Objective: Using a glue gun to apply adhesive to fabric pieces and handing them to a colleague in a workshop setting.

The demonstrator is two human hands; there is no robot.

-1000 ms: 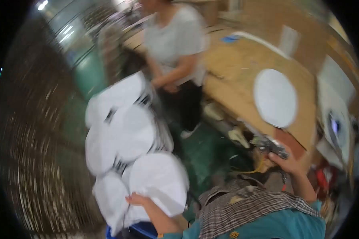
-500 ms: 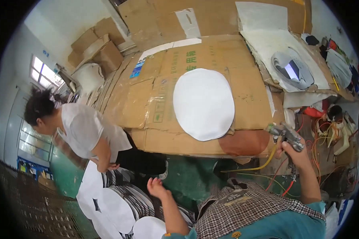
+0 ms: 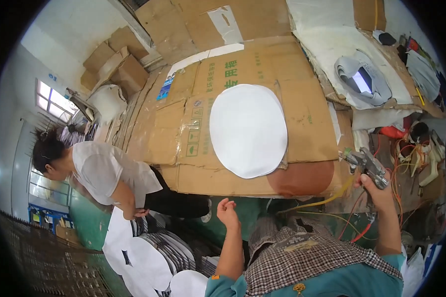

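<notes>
Cardboard-covered worktable [image 3: 302, 119] viewed from above, with the wearer's two hands at its near side. The right hand [image 3: 375, 187] grips a grey metal spray gun [image 3: 365, 165], the fingers wrapped around its handle; the gun's nozzle points left, beside the table's near right corner. A red hose [image 3: 362, 232] hangs below the handle, and a yellow hose [image 3: 327, 199] curves down to the left from near the nozzle. The left hand [image 3: 228, 213] is raised in front of the table edge, apart from the table; its fingers are bent, but how far apart they stand cannot be told. A smooth white oval sheet [image 3: 248, 131] lies flat on the cardboard, beyond and between the hands, with a reddish-brown patch [image 3: 302, 179] just beside its lower right edge. At lower left, stacks of white rounded sheets [image 3: 146, 257] stand near a co-worker in a white short-sleeved top [image 3: 101, 168]. At upper right, a device with a lit screen [image 3: 362, 82] rests in a grey curved holder [image 3: 381, 88].
</notes>
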